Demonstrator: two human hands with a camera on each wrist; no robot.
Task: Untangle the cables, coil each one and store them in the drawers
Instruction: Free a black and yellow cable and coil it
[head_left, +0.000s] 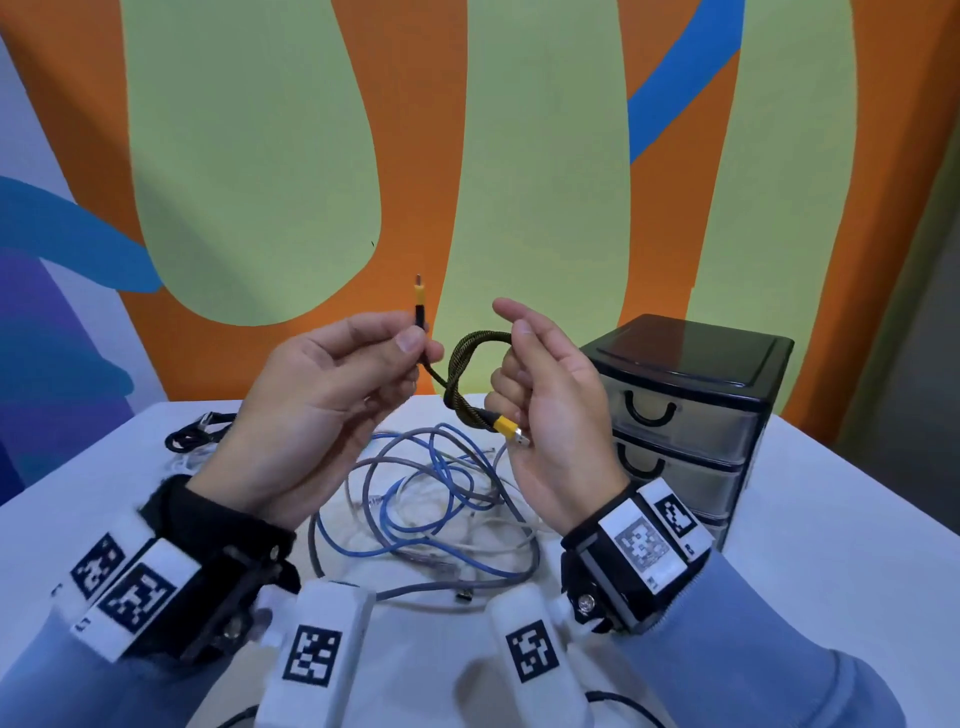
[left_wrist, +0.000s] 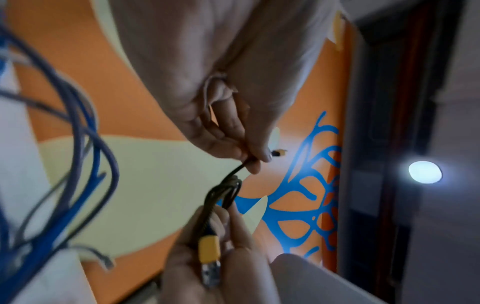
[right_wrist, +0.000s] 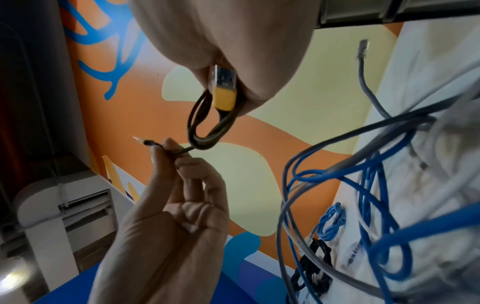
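Note:
A short black-and-yellow braided cable (head_left: 467, 353) hangs between my hands above the table. My left hand (head_left: 418, 348) pinches it just below its small yellow plug (head_left: 418, 297), which points up. My right hand (head_left: 511, 358) has its lower fingers curled round a couple of loops of the same cable, and the yellow USB plug (head_left: 506, 427) sticks out by the palm. The right wrist view shows those loops (right_wrist: 200, 123) and the USB plug (right_wrist: 223, 96) against the palm. A tangle of blue, grey and white cables (head_left: 431, 499) lies on the white table (head_left: 810, 545) under my hands.
A black three-drawer unit (head_left: 685, 410) with clear drawers, all shut, stands on the table at the right. A coiled black cable (head_left: 195, 434) lies at the far left of the table. A painted wall rises right behind the table.

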